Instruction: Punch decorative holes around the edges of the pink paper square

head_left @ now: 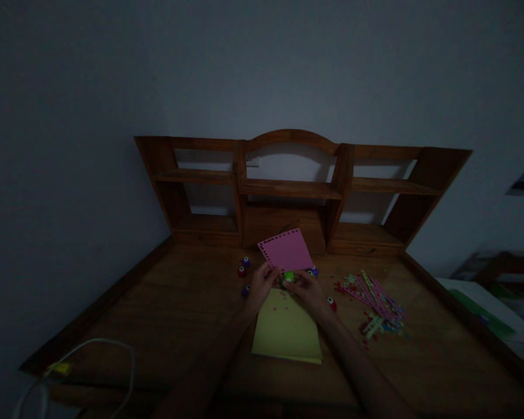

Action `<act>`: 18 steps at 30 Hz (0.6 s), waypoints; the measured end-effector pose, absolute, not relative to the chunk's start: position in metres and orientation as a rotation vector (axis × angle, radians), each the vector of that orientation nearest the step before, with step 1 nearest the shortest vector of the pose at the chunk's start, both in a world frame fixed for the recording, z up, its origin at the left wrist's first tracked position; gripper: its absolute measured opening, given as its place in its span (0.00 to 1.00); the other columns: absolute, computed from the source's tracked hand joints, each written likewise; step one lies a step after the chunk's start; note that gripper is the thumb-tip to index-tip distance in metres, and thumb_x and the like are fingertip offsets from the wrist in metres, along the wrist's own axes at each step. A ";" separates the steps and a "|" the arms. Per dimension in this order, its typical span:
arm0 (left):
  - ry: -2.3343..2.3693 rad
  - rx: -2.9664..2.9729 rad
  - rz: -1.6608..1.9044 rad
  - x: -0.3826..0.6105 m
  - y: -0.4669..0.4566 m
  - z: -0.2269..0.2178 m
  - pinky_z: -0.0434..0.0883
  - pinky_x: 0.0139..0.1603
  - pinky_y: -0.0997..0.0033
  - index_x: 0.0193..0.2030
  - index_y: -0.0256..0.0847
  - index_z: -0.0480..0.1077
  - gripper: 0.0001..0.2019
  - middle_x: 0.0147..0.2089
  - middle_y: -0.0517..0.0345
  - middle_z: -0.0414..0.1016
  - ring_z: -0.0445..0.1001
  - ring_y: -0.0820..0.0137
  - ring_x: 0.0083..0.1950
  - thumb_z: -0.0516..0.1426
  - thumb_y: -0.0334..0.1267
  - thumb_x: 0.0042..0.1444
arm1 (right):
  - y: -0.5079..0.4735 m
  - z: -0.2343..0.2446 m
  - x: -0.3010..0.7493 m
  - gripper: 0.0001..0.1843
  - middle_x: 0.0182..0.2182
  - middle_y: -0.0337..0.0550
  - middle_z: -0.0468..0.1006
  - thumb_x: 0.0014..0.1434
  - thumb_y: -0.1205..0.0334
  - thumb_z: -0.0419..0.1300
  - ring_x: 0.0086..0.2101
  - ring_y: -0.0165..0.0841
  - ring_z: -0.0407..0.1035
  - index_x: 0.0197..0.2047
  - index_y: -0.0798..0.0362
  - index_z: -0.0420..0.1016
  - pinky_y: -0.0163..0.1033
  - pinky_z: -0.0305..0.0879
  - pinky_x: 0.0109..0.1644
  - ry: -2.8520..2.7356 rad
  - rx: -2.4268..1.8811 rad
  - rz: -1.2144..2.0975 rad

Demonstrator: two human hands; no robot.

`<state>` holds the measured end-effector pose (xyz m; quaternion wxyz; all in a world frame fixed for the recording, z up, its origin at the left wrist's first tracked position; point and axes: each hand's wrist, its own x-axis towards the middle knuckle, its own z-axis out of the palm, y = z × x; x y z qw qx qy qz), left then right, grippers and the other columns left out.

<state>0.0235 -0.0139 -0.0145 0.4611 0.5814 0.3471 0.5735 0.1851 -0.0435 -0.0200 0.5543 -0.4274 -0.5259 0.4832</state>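
Note:
A pink sheet of paper [287, 250] with small shapes cut along its left and top edges is tilted up at the middle of the desk. My left hand [262, 282] pinches the sheet's lower left corner. Between my hands is a small green craft punch [289, 276] at the paper's lower edge. Closed around the punch from the right is my right hand [309, 288]. Beneath them lies a stack of yellow paper [287, 329], with a few pink punched bits on its upper part. Dim light blurs the fingertips.
Small red [241, 271] and purple punches [245, 261] stand left of the paper; a red one [331, 303] lies by my right wrist. Punched strips [378, 299] and confetti are heaped at right. A wooden shelf [290, 187] backs the desk. A white cable [131, 361] hangs front left.

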 end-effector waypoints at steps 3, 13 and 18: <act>0.855 1.436 1.400 0.023 -0.015 -0.015 0.69 0.32 0.74 0.40 0.36 0.71 0.16 0.33 0.54 0.75 0.71 0.70 0.32 0.59 0.49 0.56 | -0.045 -0.017 0.184 0.22 0.32 0.42 0.79 0.40 0.51 0.74 0.27 0.32 0.69 0.38 0.52 0.78 0.36 0.63 0.30 -1.226 -1.039 1.144; 0.862 1.440 1.401 0.024 -0.017 -0.013 0.70 0.35 0.73 0.45 0.35 0.72 0.18 0.41 0.49 0.77 0.74 0.67 0.37 0.59 0.48 0.56 | -0.047 -0.014 0.185 0.21 0.32 0.42 0.79 0.42 0.51 0.73 0.28 0.33 0.69 0.37 0.51 0.79 0.37 0.64 0.31 -1.244 -1.050 1.123; 0.887 1.459 1.425 0.024 -0.017 -0.013 0.71 0.37 0.72 0.46 0.35 0.73 0.18 0.44 0.47 0.78 0.75 0.65 0.40 0.59 0.48 0.56 | -0.047 -0.014 0.186 0.21 0.33 0.43 0.80 0.43 0.49 0.72 0.28 0.33 0.69 0.38 0.51 0.79 0.37 0.64 0.31 -1.288 -1.055 1.095</act>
